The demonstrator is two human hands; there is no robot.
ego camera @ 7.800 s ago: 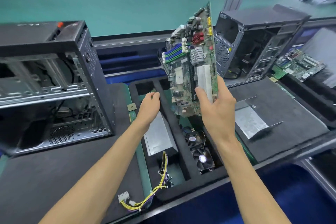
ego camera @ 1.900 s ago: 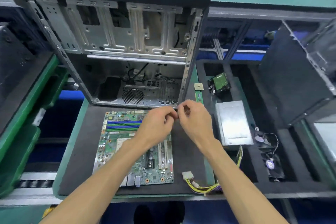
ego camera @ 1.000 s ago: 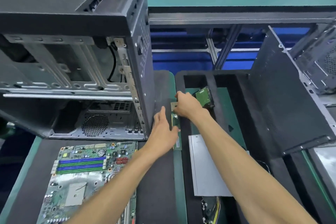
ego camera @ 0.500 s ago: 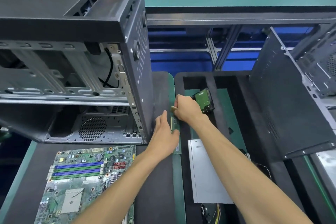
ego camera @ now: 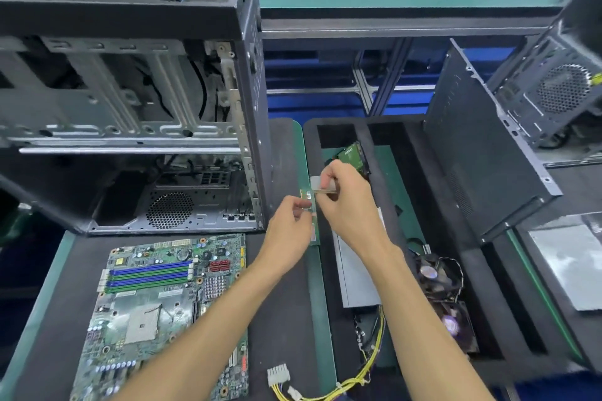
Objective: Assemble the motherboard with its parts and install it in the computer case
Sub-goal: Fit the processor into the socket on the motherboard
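While the motherboard (ego camera: 169, 312) lies flat on the bench (ego camera: 280, 319), near the open computer case (ego camera: 130, 101), the left hand (ego camera: 290, 231) pinches a memory stick (ego camera: 313, 218) at the mat's right edge. Right hand (ego camera: 348, 202) pinches a small square chip (ego camera: 325, 191) just above it.

Matt black foam mat (ego camera: 286, 319)

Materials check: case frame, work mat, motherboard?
Case frame: bare stamped sheet metal, probably steel; dull silver sheen, punched holes, pressed ribs. Outer shell is painted matte black.
Work mat: dark, matte, no glare; looks like foam or rubber, can't tell which.
Motherboard: green laminate board, glossy plastic blue and green slots.
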